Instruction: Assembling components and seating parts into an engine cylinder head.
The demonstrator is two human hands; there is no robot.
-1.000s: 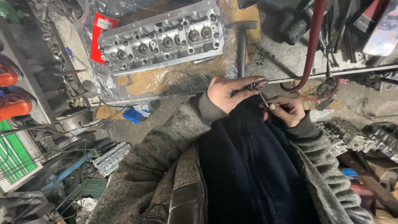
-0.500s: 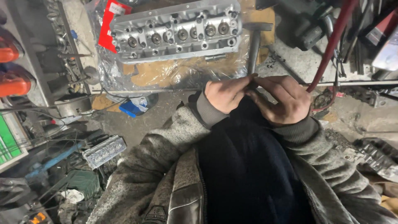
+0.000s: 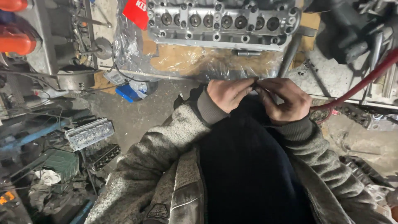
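My left hand and my right hand meet in front of my chest, fingertips pinched together on a small dark part. Most of that part is hidden by the fingers, so I cannot tell its shape. Just beyond the hands, a grey metal cylinder head lies on crinkled clear plastic on a workbench. I wear a grey fleece jacket over a dark top.
A metal bar or handle leans beside the cylinder head. A red hose crosses at the right. On the cluttered floor at the left lie a second cylinder head, a blue object and scrap parts. Orange cylinders stand far left.
My hands have closed together; a second ago they were slightly apart with a thin tool between them. The view has shifted, and the bench now sits higher in the frame.
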